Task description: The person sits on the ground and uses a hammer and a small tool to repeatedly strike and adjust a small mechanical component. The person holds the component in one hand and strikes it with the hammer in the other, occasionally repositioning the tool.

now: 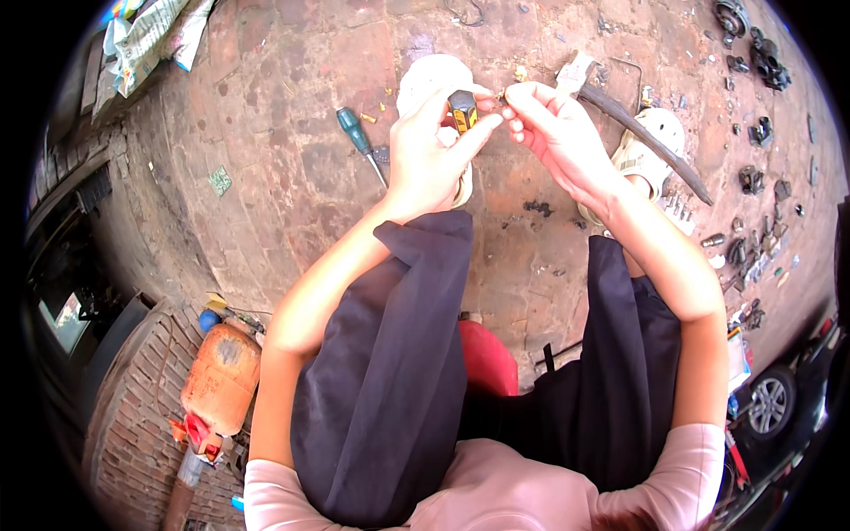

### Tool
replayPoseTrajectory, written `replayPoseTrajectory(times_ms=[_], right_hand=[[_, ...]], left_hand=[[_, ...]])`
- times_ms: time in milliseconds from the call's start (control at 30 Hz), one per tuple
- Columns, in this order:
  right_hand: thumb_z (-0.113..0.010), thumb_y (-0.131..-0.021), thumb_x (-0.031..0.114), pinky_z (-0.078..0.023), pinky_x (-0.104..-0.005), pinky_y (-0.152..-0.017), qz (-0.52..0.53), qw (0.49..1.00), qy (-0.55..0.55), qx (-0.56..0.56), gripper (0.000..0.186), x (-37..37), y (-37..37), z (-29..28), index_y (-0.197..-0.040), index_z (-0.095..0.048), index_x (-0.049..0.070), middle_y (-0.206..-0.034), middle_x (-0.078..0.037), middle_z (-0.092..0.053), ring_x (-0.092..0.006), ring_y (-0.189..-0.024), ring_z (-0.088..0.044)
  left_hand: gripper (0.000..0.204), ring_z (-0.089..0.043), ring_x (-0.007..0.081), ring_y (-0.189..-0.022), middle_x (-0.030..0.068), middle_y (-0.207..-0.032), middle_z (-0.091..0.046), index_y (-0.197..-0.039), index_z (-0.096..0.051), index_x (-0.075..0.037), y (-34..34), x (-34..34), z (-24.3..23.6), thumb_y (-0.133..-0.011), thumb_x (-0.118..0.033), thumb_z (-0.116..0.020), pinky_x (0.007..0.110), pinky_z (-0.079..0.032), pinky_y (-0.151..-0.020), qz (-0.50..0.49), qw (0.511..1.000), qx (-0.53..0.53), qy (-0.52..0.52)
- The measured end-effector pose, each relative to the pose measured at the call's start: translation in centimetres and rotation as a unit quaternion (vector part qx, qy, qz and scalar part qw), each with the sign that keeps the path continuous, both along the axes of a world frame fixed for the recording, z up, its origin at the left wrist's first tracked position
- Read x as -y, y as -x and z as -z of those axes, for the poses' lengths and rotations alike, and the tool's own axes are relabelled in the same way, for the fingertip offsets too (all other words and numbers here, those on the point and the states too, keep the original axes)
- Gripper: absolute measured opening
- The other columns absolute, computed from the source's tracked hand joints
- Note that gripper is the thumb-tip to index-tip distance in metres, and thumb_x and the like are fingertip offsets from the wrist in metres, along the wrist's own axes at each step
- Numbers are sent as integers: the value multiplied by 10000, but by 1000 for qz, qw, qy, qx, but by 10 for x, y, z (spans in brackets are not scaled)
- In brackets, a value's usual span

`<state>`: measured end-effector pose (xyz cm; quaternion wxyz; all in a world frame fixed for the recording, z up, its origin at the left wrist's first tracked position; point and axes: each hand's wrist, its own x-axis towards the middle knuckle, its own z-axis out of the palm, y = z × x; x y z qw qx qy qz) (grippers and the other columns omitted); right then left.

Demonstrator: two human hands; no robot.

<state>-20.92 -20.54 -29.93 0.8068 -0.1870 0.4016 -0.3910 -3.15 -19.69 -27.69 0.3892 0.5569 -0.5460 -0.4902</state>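
My left hand (436, 146) is closed around a short yellow-and-black tool (464, 113), held upright in front of me. Just to its right, my right hand (553, 133) pinches a small brass-coloured piece (502, 95) between thumb and finger; its exact shape is too small to make out. A teal-handled screwdriver (353, 131) lies on the ground left of my left hand. A hammer (651, 133) with a dark handle lies diagonally to the right, across my right white shoe (664, 131). My left shoe (425, 75) is behind the left hand. A few small brassy bits (367, 117) lie near the screwdriver.
Scattered dark metal parts (761, 62) cover the brick ground (292, 203) on the right. An orange gas cylinder (221, 380) stands lower left. Crumpled sacks (142, 40) lie at upper left. A car wheel (770, 403) is at lower right, and a red object (482, 354) is between my legs.
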Motion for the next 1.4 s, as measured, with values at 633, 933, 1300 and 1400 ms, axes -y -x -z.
replayPoseTrajectory(times_ms=[633,933,1300,1400], right_hand=[[-544,-1011,267,-407,-189,-626,-106,974,-86,182,234,7,10,6,-1001,-589,37,-838,23,-528,-47,-701,-434],[-590,-984,235,-505,-199,-655,-77,997,4,4,239,8,13,5,-1066,-598,11,-916,-32,-630,-73,-778,-573],[-681,-864,19,-567,-265,-781,-70,867,350,-349,285,7,13,-2,-1145,-663,64,-947,-63,-681,-123,-903,-666],[-691,-865,34,-567,-262,-783,-56,875,334,-346,268,6,14,0,-1131,-670,54,-951,-64,-695,-120,-886,-673]], left_hand=[[89,-604,70,-757,7,-835,-659,-895,-671,1,3,14,-1,-817,-24,-707,221,-480,-695,-33,968,-187,-163],[122,-582,58,-733,11,-807,-656,-889,-670,9,5,15,-7,-832,-83,-727,225,-473,-670,-11,981,-133,-139],[177,-561,45,-731,-13,-825,-665,-942,-699,10,2,12,3,-837,-124,-746,212,-461,-669,-2,989,-91,-120],[165,-610,71,-889,25,-1012,-678,-1045,-684,-2,-1,13,-5,-893,-65,-695,218,-483,-780,40,981,-104,-158]])
